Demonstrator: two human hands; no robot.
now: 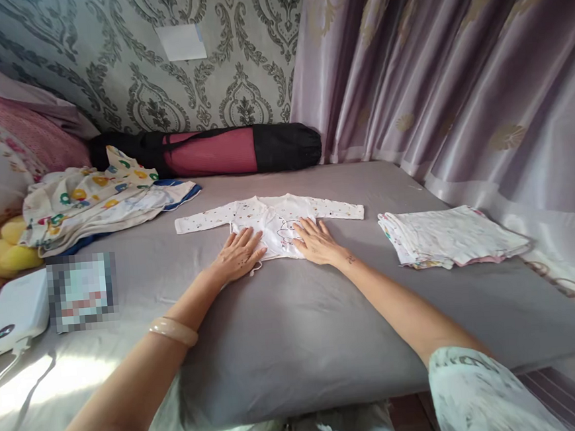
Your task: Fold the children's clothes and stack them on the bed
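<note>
A small white baby shirt (270,218) with a fine print lies spread flat on the grey sheet (287,335), both long sleeves stretched out sideways. My left hand (240,252) rests flat on its lower left side, fingers spread. On the lower right side lies my right hand (315,241), also flat with fingers apart, partly over a printed figure. A thin tie string shows by the hem near my left hand. Each palm covers part of the cloth beneath it.
Folded light cloths (453,235) are stacked at the right. Crumpled printed clothes (92,201) lie at the left, near a yellow plush thing (6,251), a white power bank (16,313) with a cable and a blurred packet (83,291). A black and red roll bag (207,152) lies along the wall.
</note>
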